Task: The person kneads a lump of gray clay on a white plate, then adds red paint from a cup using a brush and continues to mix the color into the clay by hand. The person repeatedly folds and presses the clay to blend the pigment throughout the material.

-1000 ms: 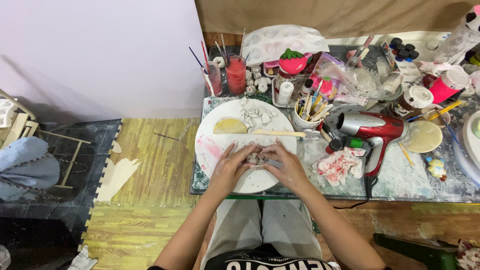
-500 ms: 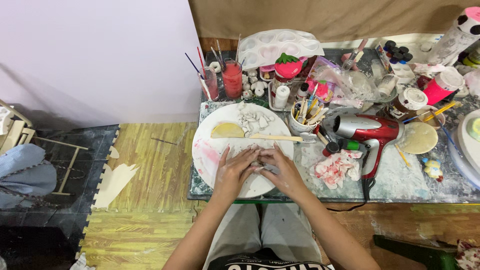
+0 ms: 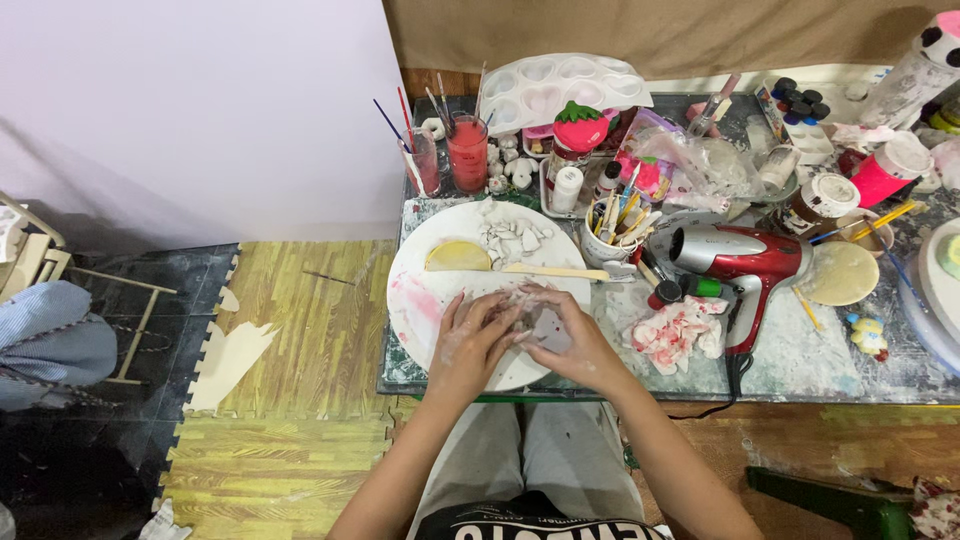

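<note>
Left hand: the left hand [image 3: 468,342] lies over the near half of the white round plate [image 3: 420,300], fingers stretched toward the right and dusted with white; its fingertips touch a small pale lump of clay [image 3: 535,322].
Right hand: the right hand [image 3: 572,340] meets the left from the other side, fingers curled round the same lump of clay; both hands have it between them, half closed, and how tightly they press cannot be told.
Clay: it sits on the plate near its front right rim, close to the front edge of the table, mostly covered by the fingers.
Plate: it stands at the front left corner of the table [image 3: 800,370], smeared with pink on its left side. On its far half lie a yellow half-round piece [image 3: 458,257], a cluster of small white pieces [image 3: 508,238] and a long wooden stick [image 3: 555,271] laid crosswise.
Behind the plate: a glass of red water [image 3: 467,155] and a second glass with brushes [image 3: 422,160] stand near the back left corner; a white paint palette [image 3: 560,85] leans at the back edge, with a strawberry-shaped pot [image 3: 580,127] before it.
Right of the plate: a white cup full of tools [image 3: 608,232] stands just beside the rim; a red hair dryer [image 3: 745,255] lies mid-table, with a pink-stained crumpled tissue [image 3: 680,335] nearer the front edge.
Further right: a flat pale disc [image 3: 840,273] lies beyond the dryer.
</note>
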